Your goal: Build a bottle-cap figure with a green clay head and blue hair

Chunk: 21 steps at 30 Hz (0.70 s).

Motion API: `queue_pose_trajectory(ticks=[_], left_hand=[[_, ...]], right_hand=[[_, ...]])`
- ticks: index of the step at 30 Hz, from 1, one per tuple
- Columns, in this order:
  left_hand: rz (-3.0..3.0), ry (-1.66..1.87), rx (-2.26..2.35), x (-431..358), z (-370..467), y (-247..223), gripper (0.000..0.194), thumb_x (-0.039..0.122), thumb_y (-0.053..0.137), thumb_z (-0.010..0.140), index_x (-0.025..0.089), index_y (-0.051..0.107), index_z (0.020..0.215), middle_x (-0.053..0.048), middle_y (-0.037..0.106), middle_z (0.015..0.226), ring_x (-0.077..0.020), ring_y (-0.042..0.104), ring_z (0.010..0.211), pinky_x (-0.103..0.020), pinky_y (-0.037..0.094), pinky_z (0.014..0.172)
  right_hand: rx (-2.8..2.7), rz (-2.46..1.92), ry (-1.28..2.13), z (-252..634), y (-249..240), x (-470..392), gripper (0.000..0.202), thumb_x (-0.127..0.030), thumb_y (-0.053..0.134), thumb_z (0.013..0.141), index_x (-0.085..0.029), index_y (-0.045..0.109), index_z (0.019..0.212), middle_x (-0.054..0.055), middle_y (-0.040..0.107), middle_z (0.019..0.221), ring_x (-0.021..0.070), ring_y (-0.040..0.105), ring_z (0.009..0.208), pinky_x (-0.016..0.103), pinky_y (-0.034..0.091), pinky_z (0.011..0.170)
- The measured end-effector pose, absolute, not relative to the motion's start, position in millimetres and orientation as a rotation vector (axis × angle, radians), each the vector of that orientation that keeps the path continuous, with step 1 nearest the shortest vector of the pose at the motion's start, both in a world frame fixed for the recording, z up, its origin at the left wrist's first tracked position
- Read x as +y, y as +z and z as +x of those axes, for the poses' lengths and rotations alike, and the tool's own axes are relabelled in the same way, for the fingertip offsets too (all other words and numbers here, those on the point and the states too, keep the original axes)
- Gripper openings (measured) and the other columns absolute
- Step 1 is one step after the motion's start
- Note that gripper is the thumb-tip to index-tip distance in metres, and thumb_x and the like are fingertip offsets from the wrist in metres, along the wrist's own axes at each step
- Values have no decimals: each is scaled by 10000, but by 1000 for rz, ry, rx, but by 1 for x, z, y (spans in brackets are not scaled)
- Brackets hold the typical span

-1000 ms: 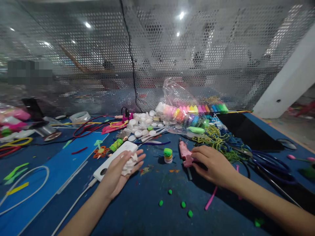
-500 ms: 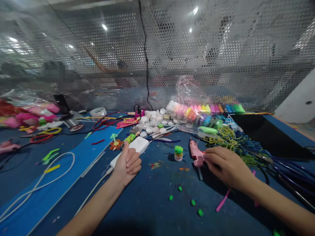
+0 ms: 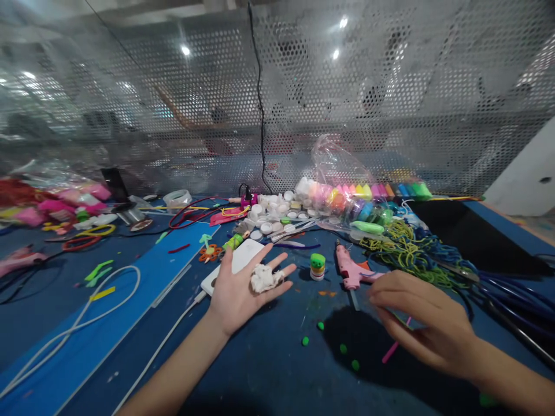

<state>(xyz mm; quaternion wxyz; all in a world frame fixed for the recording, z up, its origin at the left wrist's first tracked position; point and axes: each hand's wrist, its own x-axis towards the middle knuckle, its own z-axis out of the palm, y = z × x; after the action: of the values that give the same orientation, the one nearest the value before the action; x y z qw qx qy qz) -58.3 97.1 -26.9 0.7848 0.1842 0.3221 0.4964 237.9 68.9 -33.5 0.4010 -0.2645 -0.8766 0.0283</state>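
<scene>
My left hand (image 3: pixel 243 292) is palm up with its fingers spread, and a crumpled lump of white clay (image 3: pixel 265 278) rests on the palm and finger bases. A white power adapter (image 3: pixel 247 254) with a cable lies behind and partly under that hand. My right hand (image 3: pixel 425 323) hovers over the table, fingers bent and thumb apart, with nothing visible in it. Just beyond its fingertips lies a pink glue gun (image 3: pixel 349 268). Between the hands stands a small figure (image 3: pixel 318 266) with a green top and a white base. Several green clay balls (image 3: pixel 321 326) lie in front of it.
White lids (image 3: pixel 277 211) and bagged coloured clay (image 3: pixel 342 199) line the back by a perforated metal screen (image 3: pixel 295 104). Tangled yarn (image 3: pixel 403 245) and scissors (image 3: pixel 459 270) lie at right. A blue board (image 3: pixel 130 300) carries a looped white cable at left.
My left hand has opened from a fist, showing the white clay on its palm. My right hand has drawn back from the glue gun, toward me and to the right.
</scene>
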Motion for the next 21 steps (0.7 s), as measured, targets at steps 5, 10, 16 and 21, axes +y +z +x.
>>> queue_pose_trajectory(ticks=[5,10,16,21], left_hand=[[466,1117,699,97,-63,-35,421,95,558,856,207,479,1254,-133,612,1201,-160,677,978,-121,551,625],[486,1113,731,95,-64,-38,292,368,596,870,135,549,700,57,481,581,28,351,307,-24,233,229],[505,1121,803,102,-65,-41,472,516,567,833,155,404,576,93,349,500,13,214,276,-48,211,205],[592,1091,890,112,-56,-41,524,535,614,790,165,361,521,88,355,443,-3,146,283,-70,183,197]], right_hand=[[-2222,-737,33,243,-42,78,243,-61,511,846,-207,532,1039,68,655,878,184,629,822,322,529,720],[-2247,-948,-261,274,-80,79,385,-152,551,850,-253,477,1214,115,623,1096,276,611,1018,473,489,882],[-1892,-1896,-503,337,-105,61,626,-473,434,887,-213,266,1430,258,165,1517,517,176,1359,696,284,985],[-1761,-2320,-336,370,-101,68,699,-578,268,916,-104,315,1428,330,256,1463,455,312,1336,679,324,952]])
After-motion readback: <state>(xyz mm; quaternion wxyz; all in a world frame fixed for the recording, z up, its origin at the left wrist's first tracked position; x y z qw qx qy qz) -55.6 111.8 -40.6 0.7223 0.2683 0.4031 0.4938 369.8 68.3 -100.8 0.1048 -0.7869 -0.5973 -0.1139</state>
